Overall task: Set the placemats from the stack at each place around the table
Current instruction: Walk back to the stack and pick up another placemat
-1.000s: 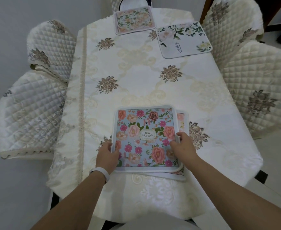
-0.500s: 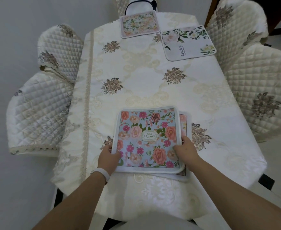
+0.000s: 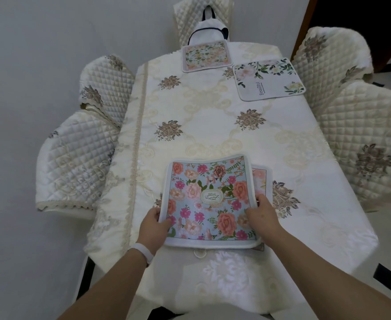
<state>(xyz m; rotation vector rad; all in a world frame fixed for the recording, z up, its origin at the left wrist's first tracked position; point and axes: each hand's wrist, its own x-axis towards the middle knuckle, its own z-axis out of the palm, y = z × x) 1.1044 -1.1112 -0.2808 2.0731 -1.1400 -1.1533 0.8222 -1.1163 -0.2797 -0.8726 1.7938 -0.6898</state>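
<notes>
Both hands hold the blue floral placemat (image 3: 209, 199) by its side edges at the near end of the table (image 3: 213, 125), which is covered with a cream embroidered cloth. The left hand (image 3: 154, 224), with a white wristband (image 3: 142, 250) at its wrist, grips the mat's left edge close to the near corner. Its thumb lies on the printed face and the other fingers are curled underneath, out of sight. The right hand (image 3: 262, 217) pinches the right edge a little farther up, thumb pressed onto the flowers and fingers tucked below the mat. Neither hand is spread wide; each is closed on the thin white border. Between the two grips the mat bows, its far edge curving and its far right corner turned up. An oval label at its middle reads GARDEN. Under it lies a pink-flowered placemat (image 3: 262, 179), showing only as a strip past the right edge and a corner by the right wrist; whether the held mat touches it cannot be told. At the far end a pastel floral placemat (image 3: 206, 56) lies flat at the head of the table. Just beside it, to the right, a white leafy placemat (image 3: 268, 80) printed with the word Beautiful lies at the far right place.
</notes>
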